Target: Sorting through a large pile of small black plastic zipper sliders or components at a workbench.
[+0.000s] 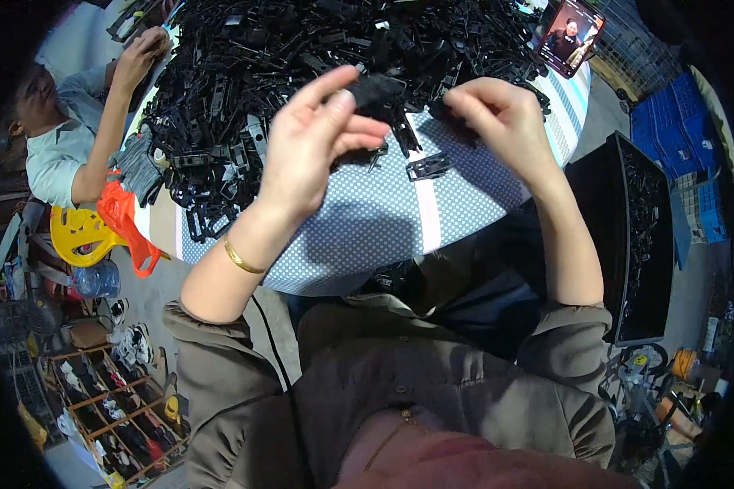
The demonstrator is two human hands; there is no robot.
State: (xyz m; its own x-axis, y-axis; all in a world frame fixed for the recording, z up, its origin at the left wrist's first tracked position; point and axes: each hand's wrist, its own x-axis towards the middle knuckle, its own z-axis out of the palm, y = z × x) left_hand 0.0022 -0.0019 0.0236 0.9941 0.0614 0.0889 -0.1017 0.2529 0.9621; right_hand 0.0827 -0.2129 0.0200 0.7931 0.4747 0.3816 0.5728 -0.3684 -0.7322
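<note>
My left hand is over the near edge of a big heap of black plastic parts, its fingers spread apart. A motion-smeared black part shows just beyond its fingertips; no grip on it is visible. My right hand is at the heap's right side, thumb and fingers pinched on a small black plastic part, mostly hidden by the fingertips. Between the hands, a narrow black part points toward me. Closer to me, a black clip-like part lies on the patterned tablecloth.
A phone stands at the far right of the table. Across at the left sits another person, one hand raised. A red plastic bag hangs near a yellow stool. A black bin with more parts stands at my right.
</note>
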